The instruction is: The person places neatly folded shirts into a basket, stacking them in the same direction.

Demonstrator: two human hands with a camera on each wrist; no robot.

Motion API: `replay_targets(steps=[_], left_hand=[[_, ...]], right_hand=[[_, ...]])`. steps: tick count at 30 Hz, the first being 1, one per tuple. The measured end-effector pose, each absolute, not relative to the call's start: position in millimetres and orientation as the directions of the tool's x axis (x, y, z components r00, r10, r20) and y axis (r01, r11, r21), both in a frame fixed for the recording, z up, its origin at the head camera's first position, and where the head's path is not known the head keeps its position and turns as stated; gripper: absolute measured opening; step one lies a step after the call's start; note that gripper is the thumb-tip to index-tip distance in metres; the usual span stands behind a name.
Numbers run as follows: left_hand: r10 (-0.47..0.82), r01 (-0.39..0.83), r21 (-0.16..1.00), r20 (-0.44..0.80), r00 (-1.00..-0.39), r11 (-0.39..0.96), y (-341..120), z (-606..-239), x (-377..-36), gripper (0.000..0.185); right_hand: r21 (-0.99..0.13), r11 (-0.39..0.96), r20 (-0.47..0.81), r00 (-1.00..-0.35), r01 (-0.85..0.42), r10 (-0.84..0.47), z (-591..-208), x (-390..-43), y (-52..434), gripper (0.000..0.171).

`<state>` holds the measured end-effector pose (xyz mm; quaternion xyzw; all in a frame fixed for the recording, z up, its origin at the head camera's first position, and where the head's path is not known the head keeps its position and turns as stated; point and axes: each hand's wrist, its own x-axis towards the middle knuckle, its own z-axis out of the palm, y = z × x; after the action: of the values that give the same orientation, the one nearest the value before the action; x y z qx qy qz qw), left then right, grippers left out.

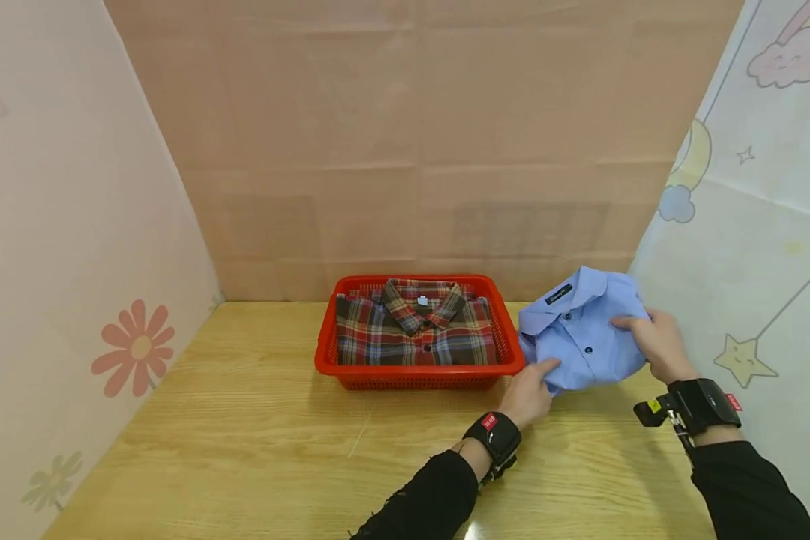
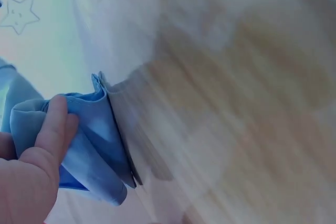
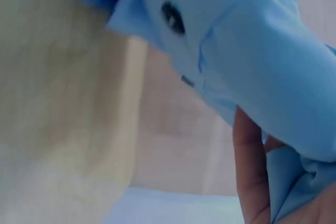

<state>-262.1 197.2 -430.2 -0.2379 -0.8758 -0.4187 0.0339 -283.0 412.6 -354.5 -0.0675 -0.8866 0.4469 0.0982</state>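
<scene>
A folded light blue shirt (image 1: 597, 330) with dark buttons and a black collar label is held tilted up at the right of the basket. My left hand (image 1: 528, 391) pinches its lower left edge; in the left wrist view the fingers (image 2: 51, 124) lie along the blue cloth. At the shirt's right side my right hand (image 1: 661, 346) grips the fabric, and the right wrist view shows cloth bunched between fingers (image 3: 249, 166) and palm. Left of the shirt, a folded plaid shirt (image 1: 378, 341) lies collar up in a red plastic basket (image 1: 412, 380).
The basket stands on a wooden table (image 1: 243, 435) near a brown paper-covered back wall (image 1: 378, 150). White patterned panels rise on the left (image 1: 74, 187) and right (image 1: 769, 247), the right one close beside my right hand.
</scene>
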Motion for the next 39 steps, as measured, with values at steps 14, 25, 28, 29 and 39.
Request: replay_targets(steps=[14,25,28,29,39], left_hand=[[0.347,0.510,0.767,0.391,-0.852,0.388,200,-396,-253,0.052],[0.385,0.480,0.851,0.379,-0.842,0.211,173,-369,-266,0.050],[0.393,0.452,0.880,0.368,-0.843,0.144,167,-364,-268,0.049],[0.391,0.450,0.883,0.371,-0.842,0.133,164,-362,-269,0.049],[0.365,0.435,0.900,0.394,-0.843,0.034,135,-348,-278,0.047]], right_hand=[[-0.893,0.449,0.205,-0.910,-0.022,0.362,-311,-272,402,0.039],[-0.957,0.038,0.275,-0.851,-0.289,0.447,-307,-266,390,0.020],[-0.941,-0.032,0.287,-0.848,-0.336,0.446,-308,-267,383,0.021],[-0.937,-0.049,0.290,-0.847,-0.347,0.445,-308,-268,381,0.021],[-0.914,-0.137,0.309,-0.876,-0.381,0.369,-315,-277,355,0.036]])
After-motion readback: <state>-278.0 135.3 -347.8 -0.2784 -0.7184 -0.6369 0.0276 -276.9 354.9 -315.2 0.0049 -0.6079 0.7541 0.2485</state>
